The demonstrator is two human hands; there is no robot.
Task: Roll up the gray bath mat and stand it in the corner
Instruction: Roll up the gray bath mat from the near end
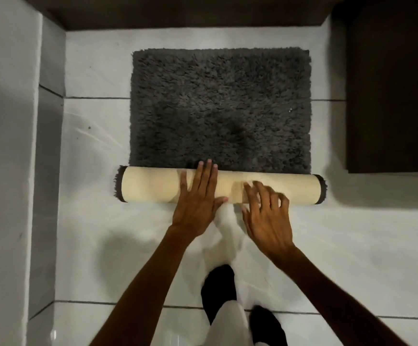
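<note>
The gray shaggy bath mat [220, 108] lies flat on the white tiled floor, its near end rolled into a tube that shows the cream backing [150, 187]. The roll runs left to right across the mat's near edge. My left hand [198, 196] lies flat on top of the roll with its fingers stretched out to the shag. My right hand [267, 211] is beside it on the roll's near side, fingers spread and curled, slightly blurred. Neither hand grips anything.
A gray wall or ledge [8, 146] runs along the left. A dark cabinet [392, 91] stands at the right and a dark base [178, 13] crosses the far side. My feet in dark socks [219, 290] stand on the tiles below my hands.
</note>
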